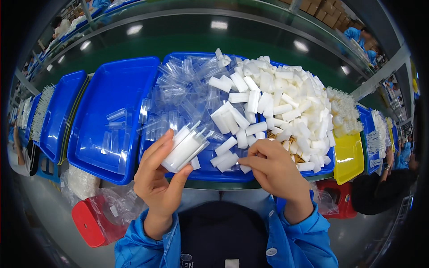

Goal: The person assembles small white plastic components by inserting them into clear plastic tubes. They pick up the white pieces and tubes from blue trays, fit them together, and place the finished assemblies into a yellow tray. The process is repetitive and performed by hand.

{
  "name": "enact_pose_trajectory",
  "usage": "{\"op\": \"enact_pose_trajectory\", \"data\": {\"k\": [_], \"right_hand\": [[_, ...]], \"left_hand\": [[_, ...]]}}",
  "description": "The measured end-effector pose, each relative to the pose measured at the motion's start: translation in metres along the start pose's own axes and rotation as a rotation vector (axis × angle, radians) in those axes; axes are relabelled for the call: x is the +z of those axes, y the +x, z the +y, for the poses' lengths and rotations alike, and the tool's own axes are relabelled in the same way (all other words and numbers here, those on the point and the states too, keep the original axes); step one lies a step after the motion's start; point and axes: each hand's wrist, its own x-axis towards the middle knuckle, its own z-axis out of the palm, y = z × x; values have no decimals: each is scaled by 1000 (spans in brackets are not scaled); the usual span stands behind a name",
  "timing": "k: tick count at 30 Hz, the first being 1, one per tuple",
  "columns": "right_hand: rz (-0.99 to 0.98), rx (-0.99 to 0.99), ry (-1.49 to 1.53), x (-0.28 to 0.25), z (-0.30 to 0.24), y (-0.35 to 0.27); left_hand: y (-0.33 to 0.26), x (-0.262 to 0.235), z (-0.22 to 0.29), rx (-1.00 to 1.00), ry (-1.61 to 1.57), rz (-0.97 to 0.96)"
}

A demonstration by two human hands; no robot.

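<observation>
My left hand (156,183) grips a small bundle of clear plastic sleeves (185,147) with white blocks inside, held tilted above the near edge of a blue tray. Slim clear ends stick out at the bundle's upper right. My right hand (277,167) is curled, its fingertips pinched at a white foam-like block (245,169) near the tray's front edge. Many more white blocks (286,102) are heaped in front of and beyond this hand. Loose clear sleeves (187,89) lie in a pile beyond my left hand.
To the left stands a blue tray (107,80) with several clear sleeves in it. A yellow tray (350,156) sits at the right beside bundled clear pieces (344,109). Red stools (91,223) stand below the bench edge. Beyond runs a green belt (192,38); other people work nearby.
</observation>
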Motion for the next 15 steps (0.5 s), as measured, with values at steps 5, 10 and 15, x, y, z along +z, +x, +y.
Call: {"op": "enact_pose_trajectory", "data": {"k": [5,10,15], "right_hand": [[114,-22,179,20,-4,16],[-13,7,46,7,0,11],[-34,-85,-182,18,-3,16]], "left_hand": [[-2,2,7,-111,-111,-52],[-1,0,6,-104,-217,-156],[-2,7,10,-180,-242,-187]]}}
